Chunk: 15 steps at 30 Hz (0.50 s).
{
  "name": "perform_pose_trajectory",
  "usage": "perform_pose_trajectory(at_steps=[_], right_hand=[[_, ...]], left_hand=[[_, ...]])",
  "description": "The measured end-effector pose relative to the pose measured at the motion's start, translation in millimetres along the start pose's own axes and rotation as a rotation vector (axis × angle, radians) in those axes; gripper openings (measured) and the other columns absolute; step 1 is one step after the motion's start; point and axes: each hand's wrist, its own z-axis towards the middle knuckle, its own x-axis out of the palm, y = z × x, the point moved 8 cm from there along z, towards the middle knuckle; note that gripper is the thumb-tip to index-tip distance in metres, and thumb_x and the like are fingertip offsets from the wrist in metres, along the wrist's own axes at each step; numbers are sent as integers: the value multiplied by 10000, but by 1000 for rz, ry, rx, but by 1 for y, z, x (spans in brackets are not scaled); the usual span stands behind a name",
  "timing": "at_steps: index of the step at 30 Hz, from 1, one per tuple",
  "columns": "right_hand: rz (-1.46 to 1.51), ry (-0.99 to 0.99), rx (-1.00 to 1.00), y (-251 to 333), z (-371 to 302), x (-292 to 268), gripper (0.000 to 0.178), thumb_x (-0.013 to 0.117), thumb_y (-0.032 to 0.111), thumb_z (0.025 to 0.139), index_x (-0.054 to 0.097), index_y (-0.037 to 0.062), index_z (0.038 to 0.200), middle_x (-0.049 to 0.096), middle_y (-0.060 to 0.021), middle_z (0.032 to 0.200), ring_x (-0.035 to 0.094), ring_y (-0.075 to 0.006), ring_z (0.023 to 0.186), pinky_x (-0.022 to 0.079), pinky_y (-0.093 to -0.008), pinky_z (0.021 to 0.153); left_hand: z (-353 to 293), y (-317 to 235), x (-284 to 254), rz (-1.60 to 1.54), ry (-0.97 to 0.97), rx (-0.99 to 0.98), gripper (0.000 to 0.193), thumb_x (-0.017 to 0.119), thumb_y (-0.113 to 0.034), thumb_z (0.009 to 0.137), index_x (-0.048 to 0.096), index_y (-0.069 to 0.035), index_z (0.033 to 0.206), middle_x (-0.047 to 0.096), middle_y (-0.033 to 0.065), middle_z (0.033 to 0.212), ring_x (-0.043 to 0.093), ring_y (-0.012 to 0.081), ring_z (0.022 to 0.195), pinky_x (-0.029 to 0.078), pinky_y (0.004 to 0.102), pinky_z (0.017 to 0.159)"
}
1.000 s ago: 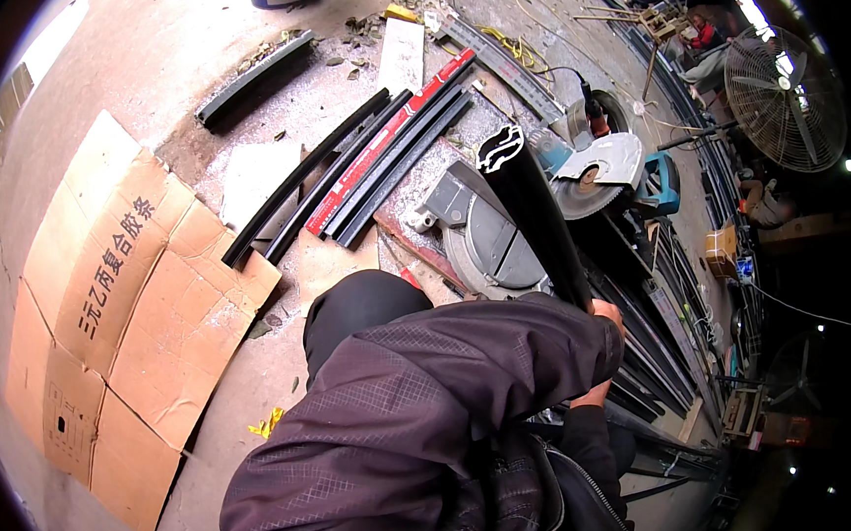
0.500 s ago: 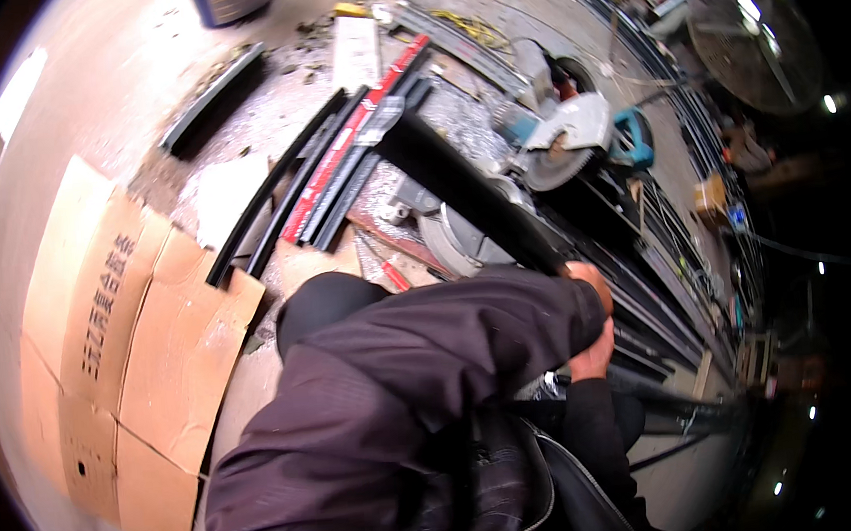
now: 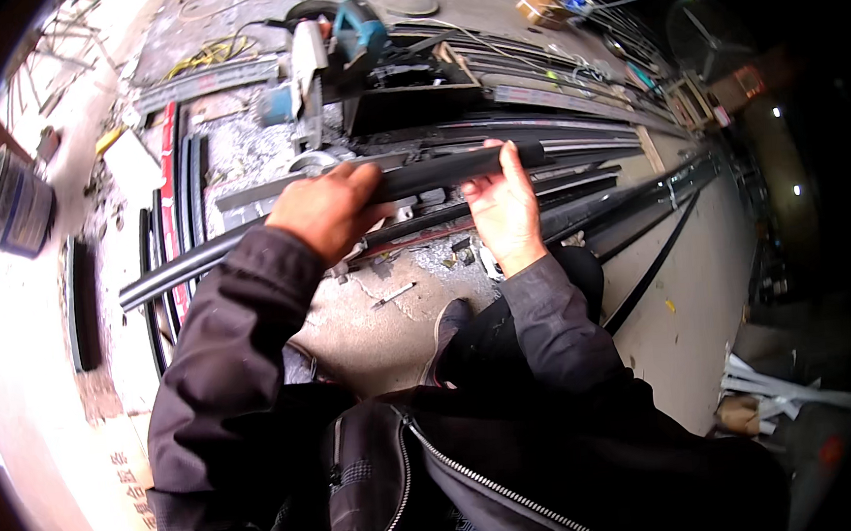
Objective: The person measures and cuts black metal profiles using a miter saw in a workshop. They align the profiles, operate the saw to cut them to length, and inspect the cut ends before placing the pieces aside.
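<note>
Long black profile (image 3: 424, 176), gently aslant

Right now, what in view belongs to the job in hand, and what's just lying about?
Job in hand:
- black profile, left hand gripping it, right hand on it
- teal-handled saw, possibly, though untouched

Lying about, seemingly:
- bucket
- yellow cord
- pen-like item

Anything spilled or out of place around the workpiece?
Yes: silvery-white debris lies scattered beside the teal saw, like spilled shavings. A slim pen-like object also lies loose on the floor, below the black profile in view, seemingly dropped.
</note>
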Motion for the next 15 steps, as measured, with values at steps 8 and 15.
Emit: perform_pose_trajectory(at_steps=[8, 15], right_hand=[[-328, 238, -188, 55, -23, 77, 419, 609, 303, 1058, 549, 29, 1370, 660, -129, 1186, 644, -171, 987, 571, -310, 744], [-443, 347, -293, 82, -36, 97, 439, 701, 176, 1007, 549, -16, 1372, 676, -112, 1175, 654, -119, 831, 560, -243, 739]], left_hand=[[-5, 10, -14, -318, -39, -56, 471, 707, -201, 963, 548, 18, 1348, 662, 249, 1170, 684, 395, 1081, 531, 420, 923], [-6, 11, -4, -445, -78, 3, 521, 727, -253, 978, 541, 47, 1361, 665, 215, 1155, 658, 326, 1081, 492, 371, 975]])
